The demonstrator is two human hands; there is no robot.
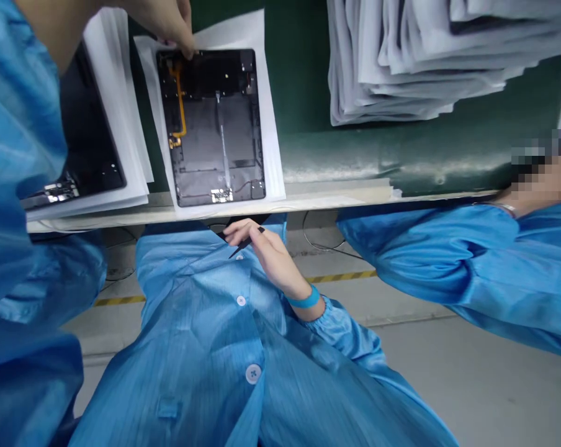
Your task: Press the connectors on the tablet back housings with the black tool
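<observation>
An opened tablet (206,130) lies with its inside facing up on a white foam sheet (272,149) in front of me. A yellow-orange flex cable (182,112) runs along its left side, and a small board sits at its near edge. My left hand (166,25) reaches over from the left, its fingertips closed at the tablet's far edge; part of the grip is hidden. Low over my lap, my right hand (273,254), with a blue wristband (305,298), holds slim black tweezers (243,245) that point left and down.
Another dark tablet (92,133) lies on white sheets at the left, partly behind my sleeve. Stacked white foam sleeves (401,68) stand at the back right of the green bench (303,152). A co-worker's blue sleeve (536,261) is close on the right. Cables (324,248) hang under the bench edge.
</observation>
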